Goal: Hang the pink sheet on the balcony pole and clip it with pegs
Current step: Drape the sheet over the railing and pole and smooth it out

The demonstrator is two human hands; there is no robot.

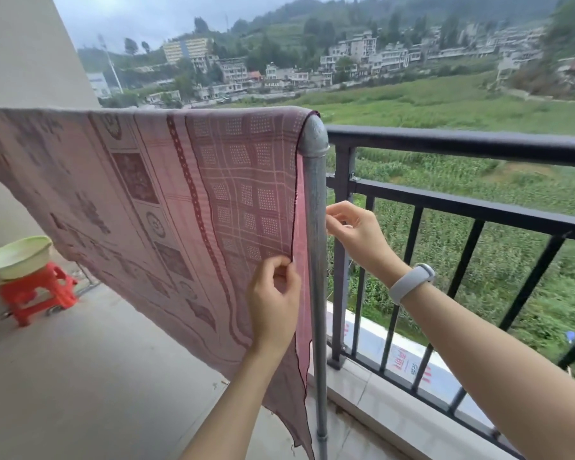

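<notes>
At the pole's [316, 207] elbow, two o'clock of the left hand [274, 300], the pink sheet [140, 180] hangs draped, unpegged. Left hand pinches its near edge; right hand [356, 232], fingers curled behind the upright, grip unclear. Wind could slide it off.

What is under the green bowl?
The green bowl sits on a red plastic stool. The stool's seat is mostly covered by the bowl, and the pink sheet hides whatever lies right of them.

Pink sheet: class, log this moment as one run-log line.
pink sheet: draped over pole | left hand: pinches sheet edge | right hand: fingers curled behind pole, hold unclear | pegs: none visible
</notes>
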